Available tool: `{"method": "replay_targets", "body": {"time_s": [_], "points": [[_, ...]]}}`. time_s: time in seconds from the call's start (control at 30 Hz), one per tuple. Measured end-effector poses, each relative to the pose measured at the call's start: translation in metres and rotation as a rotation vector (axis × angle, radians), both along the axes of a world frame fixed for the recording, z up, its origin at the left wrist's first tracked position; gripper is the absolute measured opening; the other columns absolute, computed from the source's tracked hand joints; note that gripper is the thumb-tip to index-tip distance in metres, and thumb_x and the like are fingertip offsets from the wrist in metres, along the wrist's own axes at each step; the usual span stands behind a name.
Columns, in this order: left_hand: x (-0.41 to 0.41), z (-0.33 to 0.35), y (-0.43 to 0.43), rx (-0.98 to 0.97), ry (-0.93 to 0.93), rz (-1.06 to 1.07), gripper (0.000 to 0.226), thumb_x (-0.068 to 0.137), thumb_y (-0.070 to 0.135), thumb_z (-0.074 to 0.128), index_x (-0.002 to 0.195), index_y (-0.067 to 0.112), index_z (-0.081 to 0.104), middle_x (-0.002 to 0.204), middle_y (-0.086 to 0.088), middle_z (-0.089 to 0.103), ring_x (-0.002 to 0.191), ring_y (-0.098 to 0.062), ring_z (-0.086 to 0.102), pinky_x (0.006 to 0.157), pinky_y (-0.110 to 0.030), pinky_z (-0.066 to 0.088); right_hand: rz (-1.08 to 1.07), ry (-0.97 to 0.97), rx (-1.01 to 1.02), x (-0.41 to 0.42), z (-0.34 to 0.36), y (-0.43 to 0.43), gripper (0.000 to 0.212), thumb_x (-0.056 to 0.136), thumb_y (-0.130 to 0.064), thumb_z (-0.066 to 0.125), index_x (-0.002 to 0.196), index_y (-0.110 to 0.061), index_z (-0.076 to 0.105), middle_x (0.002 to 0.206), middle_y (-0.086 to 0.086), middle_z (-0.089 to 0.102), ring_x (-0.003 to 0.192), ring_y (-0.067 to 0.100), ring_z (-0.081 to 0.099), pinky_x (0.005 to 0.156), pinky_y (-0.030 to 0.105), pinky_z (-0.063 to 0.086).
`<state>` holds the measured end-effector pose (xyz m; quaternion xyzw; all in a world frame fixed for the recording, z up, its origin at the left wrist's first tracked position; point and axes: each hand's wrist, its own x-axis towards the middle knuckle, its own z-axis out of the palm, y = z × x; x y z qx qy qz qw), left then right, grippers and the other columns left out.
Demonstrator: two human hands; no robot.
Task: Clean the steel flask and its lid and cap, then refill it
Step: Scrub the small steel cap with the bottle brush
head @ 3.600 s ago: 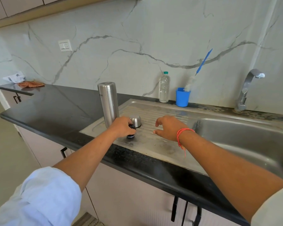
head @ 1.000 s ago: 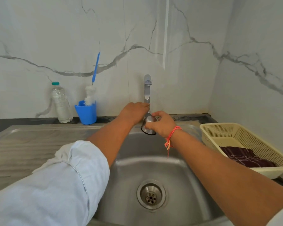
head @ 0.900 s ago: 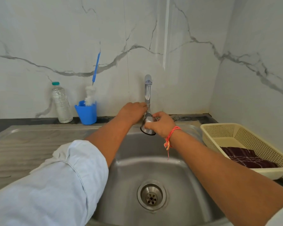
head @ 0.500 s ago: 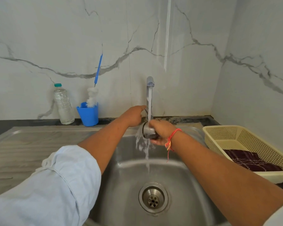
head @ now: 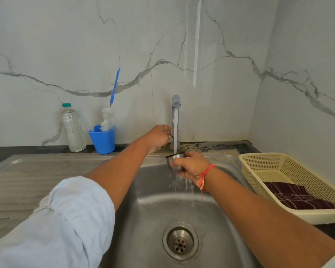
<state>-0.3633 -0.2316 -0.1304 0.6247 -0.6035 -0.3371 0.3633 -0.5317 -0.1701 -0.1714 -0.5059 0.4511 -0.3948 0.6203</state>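
Right hand (head: 190,166) grips the shiny round cap (head: 173,158), half hidden; left hand (head: 159,137), 11 o'clock, pinches the lever (head: 171,134).

The fingers of the right hand (head: 190,165) hid most of the steel cap (head: 174,156), leaving only its rim and part of one side showing. The left hand (head: 159,136) covered nearly all of the tap lever (head: 171,134). The basket (head: 259,157) ran off the right edge, and its near wall hid part of the dark cloth (head: 294,196).
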Motion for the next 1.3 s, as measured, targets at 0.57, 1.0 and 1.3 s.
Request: {"method": "replay_targets", "body": {"time_s": [0.57, 1.0, 1.3], "points": [[-0.018, -0.002, 0.012, -0.007, 0.138, -0.119, 0.072, 0.098, -0.020, 0.042, 0.162, 0.010, 0.026, 0.167, -0.009, 0.029, 0.155, -0.020, 0.028, 0.123, -0.036, 0.032, 0.028, 0.583, -0.475, -0.009, 0.002, -0.007, 0.064, 0.063, -0.022, 0.088, 0.120, -0.024, 0.060, 0.109, 0.004, 0.067, 0.091, 0.019, 0.067, 0.078, 0.034, 0.060], [-0.003, -0.019, 0.142, 0.129, 0.183, -0.133, 0.032, 0.103, 0.039, 0.059, 0.130, 0.022, 0.062, 0.127, 0.000, 0.070, 0.120, -0.015, 0.065, 0.105, -0.044, 0.052, 0.213, 0.899, -0.559, -0.008, 0.041, 0.033, 0.072, 0.063, -0.038, 0.084, 0.130, -0.027, 0.062, 0.115, -0.001, 0.066, 0.097, 0.017, 0.064, 0.084, 0.029, 0.054], [0.037, -0.025, 0.189, 0.010, 0.594, 0.157, 0.042, 0.091, 0.038, 0.078, 0.119, 0.008, 0.067, 0.110, -0.011, 0.076, 0.105, -0.022, 0.072, 0.098, -0.037, 0.057, 0.254, 0.729, -0.654, 0.044, 0.067, 0.068, 0.057, 0.073, -0.029, 0.086, 0.124, -0.023, 0.060, 0.112, -0.004, 0.067, 0.102, 0.015, 0.064, 0.090, 0.028, 0.052]]}}
